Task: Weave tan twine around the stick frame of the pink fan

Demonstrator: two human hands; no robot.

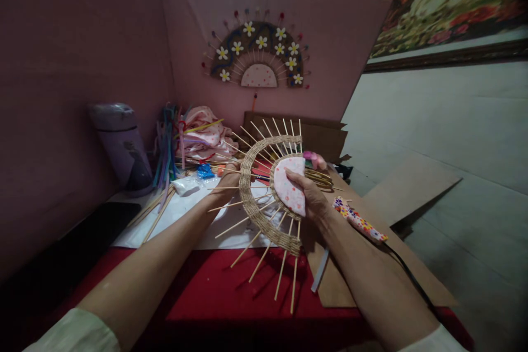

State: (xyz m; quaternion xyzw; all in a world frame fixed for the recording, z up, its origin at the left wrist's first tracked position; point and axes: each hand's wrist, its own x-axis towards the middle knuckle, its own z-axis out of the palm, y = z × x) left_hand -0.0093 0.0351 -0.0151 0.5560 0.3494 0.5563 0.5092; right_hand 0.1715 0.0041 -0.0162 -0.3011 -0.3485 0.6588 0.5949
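In the head view, the right hand [314, 198] is pinching the spotted panel [289, 190] of a woven fan [252, 206], its thumb lying across the front. The fan is being held above the red-draped surface [198, 286]. The left hand [230, 179] is reaching behind the spokes, partly hidden; whether it is gripping cannot be told. A flowered half-round [261, 42] is hanging on the pink board [330, 55].

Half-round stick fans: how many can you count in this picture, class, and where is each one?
2: the woven fan in the right hand, and the flowered fan up on the pink board behind. No others show.
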